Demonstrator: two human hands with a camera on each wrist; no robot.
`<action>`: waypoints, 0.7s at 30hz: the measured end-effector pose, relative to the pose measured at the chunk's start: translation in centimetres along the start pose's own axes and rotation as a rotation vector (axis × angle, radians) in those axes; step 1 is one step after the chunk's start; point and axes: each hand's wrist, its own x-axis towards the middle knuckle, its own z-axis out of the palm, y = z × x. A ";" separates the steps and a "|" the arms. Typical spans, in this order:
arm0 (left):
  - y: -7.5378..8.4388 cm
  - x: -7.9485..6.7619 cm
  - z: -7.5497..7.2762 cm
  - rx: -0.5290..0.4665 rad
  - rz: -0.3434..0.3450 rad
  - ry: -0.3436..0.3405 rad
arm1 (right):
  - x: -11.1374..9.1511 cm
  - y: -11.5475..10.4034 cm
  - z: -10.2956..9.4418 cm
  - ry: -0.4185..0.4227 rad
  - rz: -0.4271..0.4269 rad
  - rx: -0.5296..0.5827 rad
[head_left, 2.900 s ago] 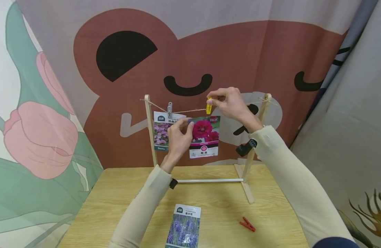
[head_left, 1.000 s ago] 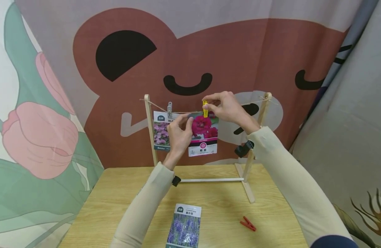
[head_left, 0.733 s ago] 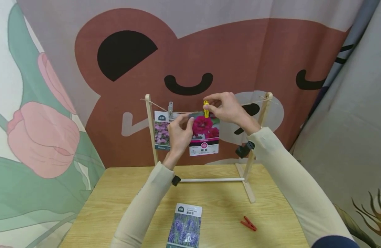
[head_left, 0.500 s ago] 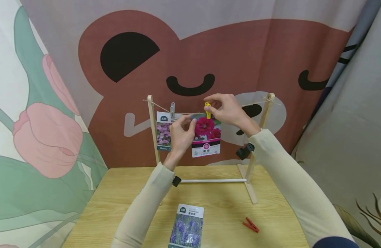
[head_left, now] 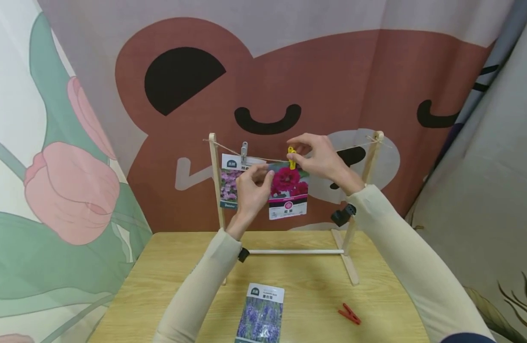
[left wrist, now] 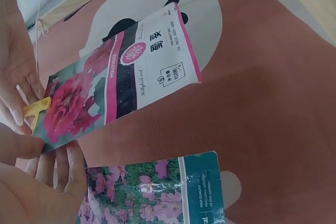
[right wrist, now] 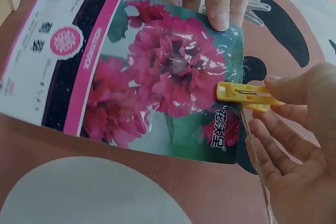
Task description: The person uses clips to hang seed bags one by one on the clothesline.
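In the head view, the upper edge of a red-flower packet (head_left: 288, 193) is pinched by the left hand (head_left: 252, 188), while a yellow clip (head_left: 292, 158) at the packet's top is held by the right hand (head_left: 321, 155). Just beside, a pink-flower packet (head_left: 229, 186) is hung by a grey clip (head_left: 244, 148) from a string (head_left: 226, 149) tied across a wooden frame (head_left: 369, 162). On the worktop (head_left: 182, 271), a purple-flower packet (head_left: 260, 314) and a red clip (head_left: 350, 314) are laid apart.

In the left wrist view, the red-flower packet is seen tilted, a top corner gripped between thumb and fingers; the pink-flower packet is partly cut off.

In the right wrist view, the yellow clip is pinched between thumb and fingers, its jaws set over the packet's top edge, where the string is met.
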 end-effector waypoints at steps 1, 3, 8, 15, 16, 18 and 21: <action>0.0 0.0 0.0 -0.005 -0.001 0.001 | 0.0 0.0 0.0 0.004 -0.005 -0.003; 0.0 -0.1 -0.1 -0.011 0.002 0.002 | -0.1 0.0 0.0 0.010 -0.017 -0.007; -0.2 -0.3 -0.5 -0.007 0.020 0.008 | -0.4 -0.2 0.1 0.045 -0.044 -0.004; -0.3 -0.6 -1.0 0.002 0.036 0.035 | -1.0 -0.5 0.1 0.112 -0.055 -0.006; -0.3 -0.6 -1.1 -0.005 0.038 0.039 | -1.1 -0.6 0.1 0.119 -0.055 -0.004; -0.5 -0.7 -1.1 -0.015 0.043 0.043 | -1.2 -0.7 0.0 0.133 -0.052 -0.001; -0.5 -0.8 -1.1 -0.030 0.048 0.045 | -1.5 -0.6 0.0 0.148 -0.050 0.004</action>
